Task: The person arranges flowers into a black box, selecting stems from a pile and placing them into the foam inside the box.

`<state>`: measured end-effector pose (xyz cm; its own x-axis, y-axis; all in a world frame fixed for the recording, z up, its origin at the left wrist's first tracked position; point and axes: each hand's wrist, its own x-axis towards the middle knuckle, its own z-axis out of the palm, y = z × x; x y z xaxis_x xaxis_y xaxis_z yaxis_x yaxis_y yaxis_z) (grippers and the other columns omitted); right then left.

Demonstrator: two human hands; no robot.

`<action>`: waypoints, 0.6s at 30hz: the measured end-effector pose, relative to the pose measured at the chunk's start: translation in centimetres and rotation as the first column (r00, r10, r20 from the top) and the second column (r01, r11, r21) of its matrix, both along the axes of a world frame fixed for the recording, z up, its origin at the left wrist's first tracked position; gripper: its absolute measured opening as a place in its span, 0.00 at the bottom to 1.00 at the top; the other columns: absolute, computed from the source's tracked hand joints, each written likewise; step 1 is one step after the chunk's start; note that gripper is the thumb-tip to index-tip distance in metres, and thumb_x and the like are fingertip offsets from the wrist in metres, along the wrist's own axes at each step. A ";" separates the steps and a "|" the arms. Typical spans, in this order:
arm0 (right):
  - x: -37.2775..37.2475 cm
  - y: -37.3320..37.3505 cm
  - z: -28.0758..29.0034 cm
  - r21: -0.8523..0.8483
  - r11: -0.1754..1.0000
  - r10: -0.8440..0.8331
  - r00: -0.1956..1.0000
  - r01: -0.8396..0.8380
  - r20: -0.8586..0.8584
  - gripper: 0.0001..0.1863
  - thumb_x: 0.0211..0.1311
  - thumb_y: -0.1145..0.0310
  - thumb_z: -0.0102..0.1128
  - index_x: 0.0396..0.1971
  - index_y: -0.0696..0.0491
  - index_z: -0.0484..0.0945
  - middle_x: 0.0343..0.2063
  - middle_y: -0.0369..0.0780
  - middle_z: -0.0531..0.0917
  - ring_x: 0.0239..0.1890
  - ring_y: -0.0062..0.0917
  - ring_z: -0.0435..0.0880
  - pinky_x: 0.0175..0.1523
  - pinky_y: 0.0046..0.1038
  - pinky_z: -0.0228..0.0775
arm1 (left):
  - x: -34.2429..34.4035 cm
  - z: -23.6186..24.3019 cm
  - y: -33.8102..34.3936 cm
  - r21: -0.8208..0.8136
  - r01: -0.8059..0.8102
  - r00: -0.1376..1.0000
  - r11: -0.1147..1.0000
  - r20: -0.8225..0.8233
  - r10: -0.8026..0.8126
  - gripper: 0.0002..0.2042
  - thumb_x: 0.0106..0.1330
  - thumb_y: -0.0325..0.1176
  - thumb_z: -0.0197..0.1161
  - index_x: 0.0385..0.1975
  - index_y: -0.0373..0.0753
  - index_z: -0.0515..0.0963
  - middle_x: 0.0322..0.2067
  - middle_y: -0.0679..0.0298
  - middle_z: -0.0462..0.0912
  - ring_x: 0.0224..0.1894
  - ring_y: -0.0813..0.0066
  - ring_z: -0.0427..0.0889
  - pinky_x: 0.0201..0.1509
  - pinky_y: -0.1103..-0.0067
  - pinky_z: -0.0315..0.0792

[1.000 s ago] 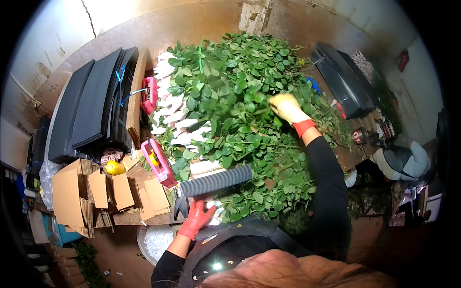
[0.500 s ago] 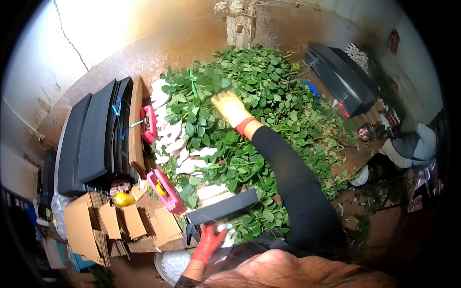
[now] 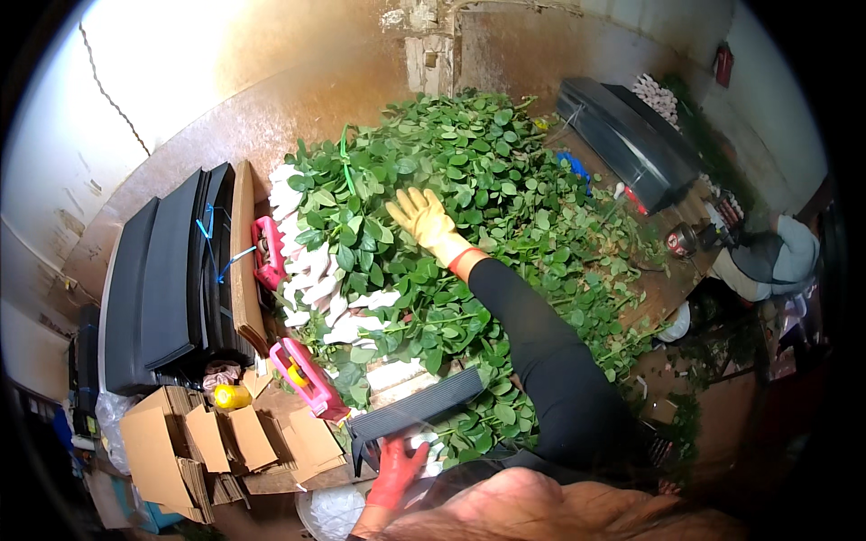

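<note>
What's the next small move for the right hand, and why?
I'd probably close the yellow-gloved right hand gently around a leafy stem below its fingers. They are spread over the green foliage and seem to grip nothing; whether they touch leaves is unclear. The red-gloved left hand is at the near side of the dark ribbed strip, away from that spot.

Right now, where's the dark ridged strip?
The strip is low, slightly left of centre in the head view, just beyond the red-gloved left hand, with the nearer pink holder up and left.
</note>
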<state>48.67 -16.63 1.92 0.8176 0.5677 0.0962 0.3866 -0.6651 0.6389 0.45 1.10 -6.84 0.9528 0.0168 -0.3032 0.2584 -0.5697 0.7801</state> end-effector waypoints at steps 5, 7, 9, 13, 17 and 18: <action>-0.1 -0.9 3.9 0.415 0.896 0.191 0.980 -0.155 -0.047 0.24 0.71 0.65 0.54 0.66 0.44 0.73 0.56 0.41 0.82 0.59 0.35 0.84 0.55 0.40 0.80 | 0.3 0.5 -0.2 0.013 0.030 0.998 0.999 0.059 -0.030 0.35 0.63 0.49 0.73 0.65 0.33 0.74 0.65 0.42 0.74 0.68 0.40 0.70 0.75 0.58 0.63; -1.8 -0.7 7.0 0.465 0.858 0.273 0.960 -0.219 -0.053 0.18 0.64 0.68 0.60 0.54 0.50 0.82 0.44 0.40 0.88 0.49 0.36 0.89 0.50 0.38 0.82 | 0.2 0.8 0.0 0.032 -0.011 0.992 0.999 0.124 0.007 0.32 0.60 0.44 0.76 0.63 0.35 0.77 0.60 0.45 0.79 0.63 0.45 0.76 0.70 0.60 0.70; -2.3 -1.6 9.8 0.510 0.833 0.303 0.948 -0.215 -0.095 0.10 0.58 0.72 0.62 0.39 0.53 0.87 0.35 0.46 0.89 0.40 0.41 0.92 0.45 0.40 0.83 | 0.5 0.9 0.0 0.014 0.030 0.998 0.999 0.058 -0.031 0.34 0.62 0.46 0.74 0.65 0.35 0.74 0.63 0.43 0.75 0.67 0.43 0.72 0.74 0.60 0.65; -4.7 -1.0 12.0 0.526 0.835 0.243 0.966 -0.161 -0.091 0.09 0.58 0.68 0.60 0.31 0.53 0.88 0.30 0.47 0.89 0.36 0.40 0.92 0.41 0.39 0.83 | 0.9 2.3 -0.3 -0.008 0.038 0.999 0.999 0.019 -0.038 0.33 0.63 0.46 0.74 0.64 0.34 0.74 0.64 0.42 0.74 0.68 0.43 0.71 0.75 0.60 0.64; -10.3 -4.2 3.8 0.383 0.907 0.202 0.979 -0.173 -0.035 0.34 0.62 0.65 0.63 0.69 0.53 0.68 0.66 0.49 0.76 0.67 0.38 0.77 0.70 0.36 0.68 | 0.8 1.3 -0.7 0.041 0.037 0.996 0.998 0.084 -0.040 0.33 0.62 0.45 0.74 0.65 0.35 0.74 0.63 0.42 0.74 0.64 0.43 0.74 0.72 0.61 0.67; -11.8 -5.1 2.9 0.309 0.935 0.218 0.970 -0.177 -0.104 0.36 0.62 0.64 0.62 0.72 0.53 0.66 0.71 0.51 0.72 0.70 0.41 0.74 0.76 0.37 0.61 | 0.4 0.9 -0.5 0.073 0.036 0.995 0.997 0.095 -0.043 0.33 0.62 0.44 0.74 0.65 0.35 0.73 0.63 0.42 0.74 0.64 0.43 0.74 0.71 0.61 0.68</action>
